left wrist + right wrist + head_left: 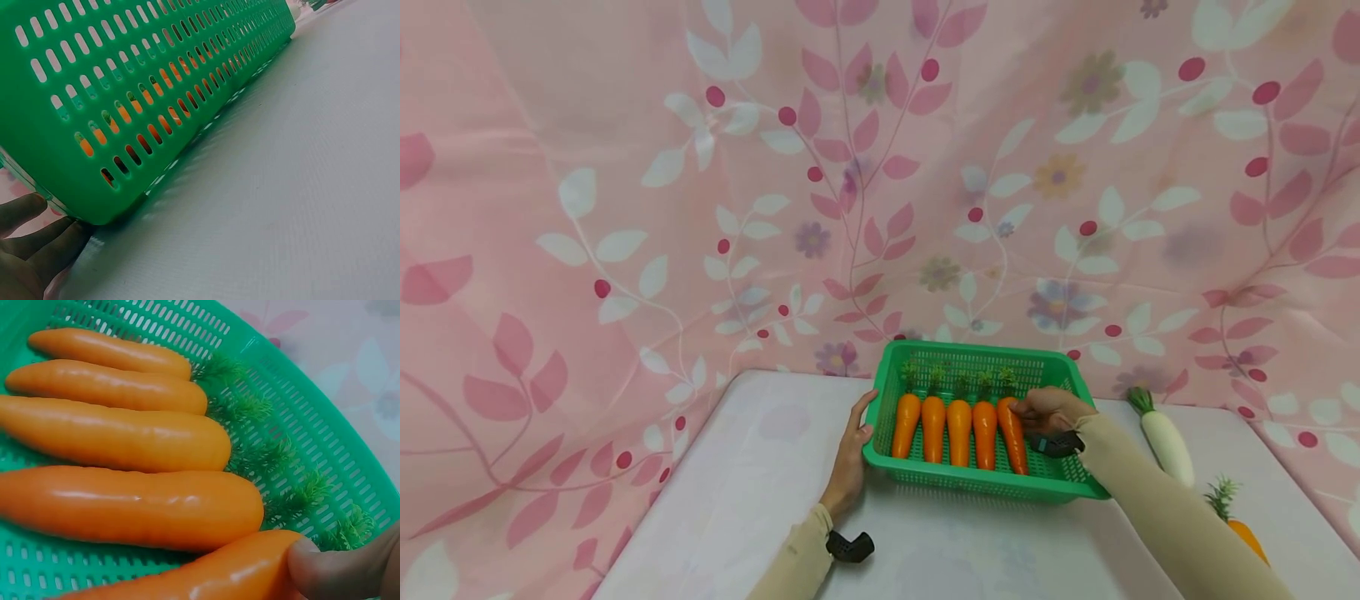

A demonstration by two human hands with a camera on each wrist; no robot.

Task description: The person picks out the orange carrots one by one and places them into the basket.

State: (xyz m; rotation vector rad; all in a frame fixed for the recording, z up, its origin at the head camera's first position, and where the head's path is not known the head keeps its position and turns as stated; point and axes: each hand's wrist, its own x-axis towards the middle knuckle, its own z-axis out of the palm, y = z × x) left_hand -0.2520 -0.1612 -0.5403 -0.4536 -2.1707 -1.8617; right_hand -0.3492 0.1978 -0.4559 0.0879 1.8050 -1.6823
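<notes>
A green plastic basket (970,482) sits on the table with several orange carrots (958,429) lined up side by side, leafy tops toward the back. My right hand (1054,407) reaches inside and pinches the rightmost carrot (1011,429) near its leafy end. In the right wrist view the thumb (340,572) presses on that carrot (250,565); the other fingers are out of sight there. At the basket's left end my left hand (847,458) touches the outside, fingers extended along the rim. The left wrist view shows its fingers (47,240) against the basket's lower corner.
On the table's right side lie a white radish (1168,446) with a green top and another carrot (1247,537), partly behind the right sleeve (1172,517). A pink floral cloth (880,183) hangs behind the white tabletop (955,550).
</notes>
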